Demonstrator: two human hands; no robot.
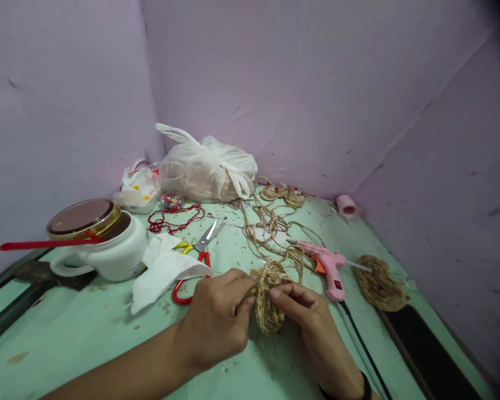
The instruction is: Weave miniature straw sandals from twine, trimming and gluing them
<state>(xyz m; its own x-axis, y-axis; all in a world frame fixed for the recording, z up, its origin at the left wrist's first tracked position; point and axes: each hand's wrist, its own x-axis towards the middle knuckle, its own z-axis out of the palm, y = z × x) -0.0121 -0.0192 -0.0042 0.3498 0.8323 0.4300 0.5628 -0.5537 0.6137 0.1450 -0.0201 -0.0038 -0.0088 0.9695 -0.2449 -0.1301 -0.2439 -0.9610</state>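
Note:
A small oval coil of braided straw cord (270,316) is held upright between my two hands, above the table. My left hand (223,314) pinches its left edge, thumb and forefinger pressed together. On the other side, my right hand (312,322) grips the coil with its thumb on the near face and the fingers behind. Loose straw cord (260,233) lies tangled just beyond my hands. A pink glue gun (327,264) rests to the right, a glue stick poking from its back. Scissors (202,244) with red and yellow handles lie open behind my left hand.
At left stand a white mug (116,250) with a red straw, a gold-rimmed lid (83,218) and a hammer (33,278). White tissue (162,272), red string (175,219) and a plastic bag (212,166) lie further in. A larger straw piece (381,283) sits at right.

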